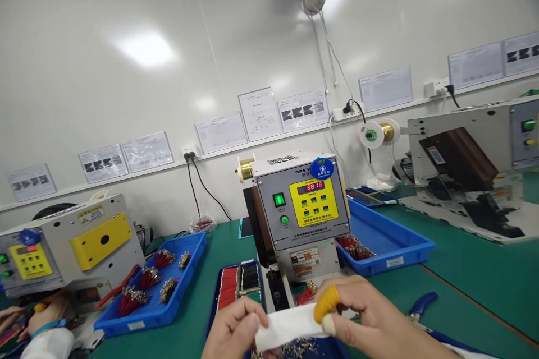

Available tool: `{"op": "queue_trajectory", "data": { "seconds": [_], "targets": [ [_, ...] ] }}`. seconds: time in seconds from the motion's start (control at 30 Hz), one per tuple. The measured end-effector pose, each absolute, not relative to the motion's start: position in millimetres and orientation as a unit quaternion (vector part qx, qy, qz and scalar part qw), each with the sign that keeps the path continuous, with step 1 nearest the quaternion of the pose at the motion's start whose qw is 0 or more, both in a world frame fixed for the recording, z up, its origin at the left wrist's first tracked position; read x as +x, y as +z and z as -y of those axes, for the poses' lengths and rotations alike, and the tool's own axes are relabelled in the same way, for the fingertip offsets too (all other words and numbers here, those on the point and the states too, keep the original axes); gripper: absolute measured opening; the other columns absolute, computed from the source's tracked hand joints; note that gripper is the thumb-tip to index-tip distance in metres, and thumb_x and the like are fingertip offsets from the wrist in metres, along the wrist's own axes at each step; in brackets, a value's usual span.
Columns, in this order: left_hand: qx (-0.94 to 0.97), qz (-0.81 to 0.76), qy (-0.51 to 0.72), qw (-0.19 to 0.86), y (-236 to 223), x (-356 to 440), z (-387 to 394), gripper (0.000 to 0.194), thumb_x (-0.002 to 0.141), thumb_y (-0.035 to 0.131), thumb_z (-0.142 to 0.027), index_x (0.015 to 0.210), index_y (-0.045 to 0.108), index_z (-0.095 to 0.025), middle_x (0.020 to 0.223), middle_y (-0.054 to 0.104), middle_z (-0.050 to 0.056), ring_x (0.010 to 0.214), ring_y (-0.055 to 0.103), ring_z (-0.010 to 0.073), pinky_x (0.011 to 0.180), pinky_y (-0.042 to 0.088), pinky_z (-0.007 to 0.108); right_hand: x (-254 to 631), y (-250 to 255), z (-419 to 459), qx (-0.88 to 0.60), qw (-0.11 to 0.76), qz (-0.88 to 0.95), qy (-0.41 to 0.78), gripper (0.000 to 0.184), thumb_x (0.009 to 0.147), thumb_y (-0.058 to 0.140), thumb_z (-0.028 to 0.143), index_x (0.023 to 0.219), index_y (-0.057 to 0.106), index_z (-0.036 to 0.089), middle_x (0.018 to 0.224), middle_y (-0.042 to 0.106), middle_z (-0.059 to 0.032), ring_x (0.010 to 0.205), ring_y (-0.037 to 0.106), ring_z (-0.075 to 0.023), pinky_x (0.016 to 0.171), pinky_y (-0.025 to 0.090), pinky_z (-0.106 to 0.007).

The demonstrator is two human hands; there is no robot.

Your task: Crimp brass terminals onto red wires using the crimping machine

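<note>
Both my hands pinch a small white cloth or paper sheet point(290, 325) just above the bench's near edge. My left hand point(233, 328) grips its left end with closed fingers. My right hand point(366, 320) holds the right end; an orange finger cot covers one finger. Directly behind stands a grey crimping machine point(301, 207) with a yellow panel and a red digital readout. Small metal terminals point(295, 350) lie under the cloth. A dark blue tray point(219, 291) holds red and black parts left of the machine.
A blue tray point(154, 311) of red wire bundles sits at left, another blue tray point(391, 247) at right. Blue-handled pliers point(423, 305) lie on the green mat. Similar machines point(71, 247) point(471, 162) flank mine. Another person's hands point(37, 320) work at far left.
</note>
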State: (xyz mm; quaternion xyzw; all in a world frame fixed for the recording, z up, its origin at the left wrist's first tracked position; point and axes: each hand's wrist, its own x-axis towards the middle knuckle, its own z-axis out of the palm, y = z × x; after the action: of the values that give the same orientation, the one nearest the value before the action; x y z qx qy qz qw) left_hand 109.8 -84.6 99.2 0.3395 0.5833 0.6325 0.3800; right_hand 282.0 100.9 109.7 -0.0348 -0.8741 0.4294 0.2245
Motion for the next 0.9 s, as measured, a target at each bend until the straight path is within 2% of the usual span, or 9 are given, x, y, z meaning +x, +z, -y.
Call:
{"op": "queue_trajectory", "data": {
  "seconds": [0.1,0.2,0.27,0.37,0.43,0.57,0.73,0.8,0.9],
  "targets": [
    [0.338,-0.639,0.605,0.335,101.9,109.2,82.9,0.048,0.057,0.084,-0.052,0.073,0.054,-0.018,0.063,0.062,0.001,0.057,0.055,0.0133,0.058,0.042,0.023,274.7,105.4,-95.7,-0.082,0.208,0.88,0.419,0.017,0.088,0.056,0.034,0.08,0.066,0.023,0.086,0.067,-0.0024,0.084,0.059,-0.0213,0.076,0.041,-0.031],
    [0.322,-0.667,0.593,0.316,105.8,109.8,81.0,0.051,0.057,0.085,-0.044,0.09,0.055,-0.02,0.062,0.06,-0.002,0.061,0.055,0.014,0.06,0.039,0.023,265.7,97.3,-94.1,-0.114,0.212,0.869,0.432,0.014,0.088,0.055,0.033,0.088,0.064,0.023,0.088,0.067,-0.0027,0.081,0.059,-0.0206,0.07,0.041,-0.029],
    [0.315,-0.68,0.584,0.312,106.3,108.9,80.5,0.056,0.056,0.085,-0.043,0.097,0.057,-0.019,0.064,0.06,-0.002,0.063,0.054,0.0137,0.061,0.038,0.022,260.4,91.5,-95.2,-0.126,0.206,0.859,0.452,0.01,0.086,0.056,0.03,0.086,0.062,0.021,0.083,0.066,-0.0023,0.075,0.058,-0.0193,0.064,0.04,-0.028],
    [0.316,-0.701,0.563,0.302,103.2,104.8,80.8,0.047,0.056,0.083,-0.048,0.084,0.063,-0.015,0.064,0.057,-0.001,0.061,0.049,0.0116,0.058,0.035,0.022,254.5,84.0,-97.7,-0.131,0.185,0.849,0.478,0.004,0.081,0.057,0.023,0.082,0.06,0.02,0.077,0.064,-0.001,0.069,0.056,-0.0171,0.058,0.036,-0.025],
    [0.324,-0.7,0.564,0.293,100.7,101.7,81.1,0.046,0.058,0.082,-0.052,0.075,0.063,-0.014,0.062,0.054,-0.001,0.059,0.047,0.0109,0.057,0.035,0.022,251.9,79.2,-98.7,-0.14,0.174,0.843,0.49,0.006,0.079,0.057,0.021,0.083,0.062,0.02,0.074,0.063,-0.0005,0.067,0.055,-0.0163,0.056,0.034,-0.025],
    [0.332,-0.663,0.599,0.303,100.2,98.3,81.9,0.048,0.06,0.079,-0.057,0.074,0.061,-0.014,0.064,0.055,-0.001,0.061,0.05,0.0115,0.06,0.04,0.022,247.3,68.8,-97.4,-0.147,0.161,0.822,0.526,0.006,0.074,0.06,0.019,0.079,0.063,0.018,0.07,0.061,-0.0008,0.063,0.053,-0.0148,0.053,0.031,-0.023],
    [0.333,-0.647,0.6,0.332,103.3,100.2,81.8,0.043,0.067,0.076,-0.052,0.075,0.055,-0.014,0.077,0.063,0.003,0.064,0.055,0.0109,0.064,0.046,0.022,241.1,63.0,-90.3,-0.135,0.142,0.79,0.58,0.005,0.07,0.063,0.02,0.074,0.062,0.017,0.063,0.059,0.0003,0.058,0.051,-0.0129,0.05,0.031,-0.021],
    [0.321,-0.649,0.599,0.342,104.5,101.5,81.2,0.041,0.067,0.076,-0.048,0.075,0.053,-0.015,0.075,0.062,0.003,0.063,0.056,0.0113,0.062,0.048,0.023,242.6,66.9,-88.1,-0.125,0.125,0.787,0.591,0.004,0.069,0.062,0.018,0.073,0.062,0.017,0.063,0.059,0.0005,0.058,0.052,-0.0128,0.05,0.032,-0.021],
    [0.303,-0.668,0.575,0.362,107.5,101.8,81.6,0.032,0.066,0.072,-0.038,0.073,0.049,-0.017,0.07,0.06,0.001,0.062,0.058,0.0126,0.058,0.051,0.025,256.5,78.8,-89.3,-0.132,0.14,0.803,0.564,0.014,0.069,0.064,0.017,0.083,0.066,0.017,0.076,0.066,-0.0024,0.069,0.06,-0.0165,0.057,0.041,-0.023]
  ]
}}
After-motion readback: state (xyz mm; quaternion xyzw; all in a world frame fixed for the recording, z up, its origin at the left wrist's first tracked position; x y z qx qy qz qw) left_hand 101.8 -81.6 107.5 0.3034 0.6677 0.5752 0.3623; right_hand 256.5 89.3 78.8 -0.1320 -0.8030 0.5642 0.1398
